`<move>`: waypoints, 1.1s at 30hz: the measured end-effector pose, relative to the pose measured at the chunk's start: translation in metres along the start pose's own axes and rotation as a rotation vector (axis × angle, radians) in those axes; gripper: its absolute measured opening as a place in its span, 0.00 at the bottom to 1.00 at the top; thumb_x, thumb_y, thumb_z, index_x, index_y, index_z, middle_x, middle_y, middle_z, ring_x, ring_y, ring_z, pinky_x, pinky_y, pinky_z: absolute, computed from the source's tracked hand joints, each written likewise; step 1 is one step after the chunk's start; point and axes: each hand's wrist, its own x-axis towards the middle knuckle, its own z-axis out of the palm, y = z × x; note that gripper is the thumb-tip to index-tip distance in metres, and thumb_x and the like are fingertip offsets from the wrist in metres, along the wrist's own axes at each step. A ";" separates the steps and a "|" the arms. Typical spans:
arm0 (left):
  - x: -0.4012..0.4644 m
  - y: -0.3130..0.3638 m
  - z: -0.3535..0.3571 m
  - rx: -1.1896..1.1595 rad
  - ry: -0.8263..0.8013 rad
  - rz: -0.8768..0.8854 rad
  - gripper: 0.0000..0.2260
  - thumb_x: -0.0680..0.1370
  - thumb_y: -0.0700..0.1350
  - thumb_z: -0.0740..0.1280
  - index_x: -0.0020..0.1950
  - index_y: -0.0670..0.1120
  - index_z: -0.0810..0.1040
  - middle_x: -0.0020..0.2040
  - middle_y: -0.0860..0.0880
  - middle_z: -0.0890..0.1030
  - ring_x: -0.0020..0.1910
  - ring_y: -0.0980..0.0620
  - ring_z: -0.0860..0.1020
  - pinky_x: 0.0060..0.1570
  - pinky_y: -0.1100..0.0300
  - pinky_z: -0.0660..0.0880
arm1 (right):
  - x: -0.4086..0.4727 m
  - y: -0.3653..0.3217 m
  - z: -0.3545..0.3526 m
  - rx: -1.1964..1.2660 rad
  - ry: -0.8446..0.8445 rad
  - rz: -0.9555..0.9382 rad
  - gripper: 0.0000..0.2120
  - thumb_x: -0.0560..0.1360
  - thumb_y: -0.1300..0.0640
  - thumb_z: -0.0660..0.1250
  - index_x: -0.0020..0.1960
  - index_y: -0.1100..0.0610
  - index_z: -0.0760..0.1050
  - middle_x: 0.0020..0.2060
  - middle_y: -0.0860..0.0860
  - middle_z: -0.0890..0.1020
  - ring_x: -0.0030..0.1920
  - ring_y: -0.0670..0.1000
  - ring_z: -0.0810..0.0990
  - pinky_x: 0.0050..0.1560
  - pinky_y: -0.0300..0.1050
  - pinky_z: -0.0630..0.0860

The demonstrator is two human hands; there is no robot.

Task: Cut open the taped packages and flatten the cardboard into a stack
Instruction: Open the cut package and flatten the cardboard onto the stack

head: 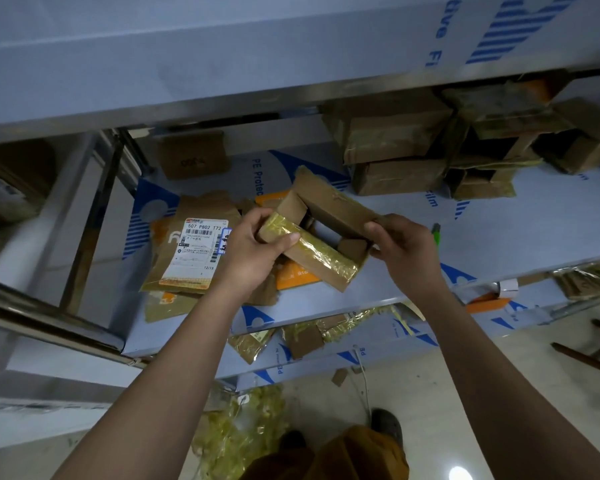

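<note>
Fingers [284,239] of the left hand [253,251] and right hand [400,242] grip the opened box [326,216] between them, above the flattened cardboard [191,251]; its sticky tape could spring the flaps back, toppling the stack.

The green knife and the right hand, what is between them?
In the head view, only bare shelf top shows between the green knife and the right hand, whose fingers hold the opened box.
</note>
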 end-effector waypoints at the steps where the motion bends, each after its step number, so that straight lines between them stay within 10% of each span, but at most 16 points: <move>1: 0.001 -0.001 0.002 -0.012 0.005 -0.012 0.17 0.73 0.46 0.75 0.58 0.59 0.75 0.56 0.54 0.80 0.54 0.56 0.78 0.46 0.65 0.76 | -0.003 0.001 -0.002 0.099 0.007 0.050 0.08 0.78 0.53 0.69 0.40 0.48 0.80 0.35 0.50 0.82 0.43 0.58 0.83 0.47 0.64 0.81; 5: 0.000 0.013 0.017 -0.034 -0.022 -0.061 0.22 0.71 0.57 0.71 0.62 0.70 0.70 0.65 0.51 0.74 0.61 0.48 0.76 0.61 0.46 0.75 | -0.015 -0.008 -0.004 0.228 0.056 0.004 0.08 0.73 0.39 0.69 0.41 0.42 0.82 0.38 0.56 0.82 0.45 0.67 0.81 0.47 0.71 0.77; 8: -0.002 0.026 0.026 -0.055 0.049 -0.056 0.18 0.70 0.61 0.71 0.56 0.69 0.70 0.62 0.49 0.74 0.58 0.49 0.77 0.58 0.45 0.77 | -0.017 -0.014 -0.004 0.175 0.073 -0.061 0.06 0.76 0.45 0.68 0.43 0.36 0.82 0.39 0.42 0.84 0.45 0.55 0.84 0.49 0.65 0.79; 11: -0.001 0.030 0.032 -0.034 0.132 0.009 0.17 0.74 0.53 0.72 0.58 0.62 0.70 0.57 0.50 0.76 0.54 0.52 0.77 0.53 0.52 0.78 | -0.017 -0.014 -0.004 0.168 0.093 -0.053 0.10 0.79 0.56 0.68 0.45 0.41 0.81 0.39 0.38 0.84 0.44 0.46 0.83 0.51 0.62 0.80; 16: -0.006 0.021 0.023 -0.110 -0.132 -0.059 0.27 0.74 0.40 0.70 0.69 0.63 0.69 0.60 0.55 0.77 0.60 0.53 0.76 0.62 0.52 0.73 | -0.015 -0.003 -0.008 0.207 0.159 0.040 0.08 0.76 0.45 0.66 0.42 0.44 0.81 0.36 0.55 0.81 0.40 0.64 0.79 0.44 0.64 0.78; 21: -0.009 0.003 0.005 -0.283 -0.312 -0.098 0.34 0.74 0.27 0.67 0.71 0.58 0.69 0.64 0.51 0.78 0.61 0.54 0.78 0.59 0.59 0.76 | -0.009 0.001 -0.012 0.379 0.289 0.282 0.10 0.81 0.55 0.65 0.41 0.53 0.78 0.34 0.46 0.81 0.41 0.47 0.81 0.55 0.61 0.80; 29: -0.001 0.002 0.002 0.204 -0.068 -0.018 0.24 0.69 0.31 0.75 0.61 0.47 0.75 0.53 0.56 0.79 0.55 0.56 0.77 0.46 0.74 0.71 | 0.003 0.004 0.000 0.282 0.322 0.233 0.09 0.77 0.53 0.70 0.54 0.47 0.73 0.37 0.66 0.80 0.39 0.57 0.80 0.46 0.62 0.79; 33: 0.002 0.003 0.000 0.405 -0.021 0.017 0.23 0.67 0.35 0.78 0.58 0.48 0.76 0.50 0.54 0.78 0.50 0.54 0.76 0.47 0.64 0.71 | 0.012 0.001 0.007 0.158 0.325 0.146 0.06 0.77 0.56 0.71 0.52 0.53 0.76 0.41 0.50 0.82 0.42 0.48 0.82 0.43 0.55 0.81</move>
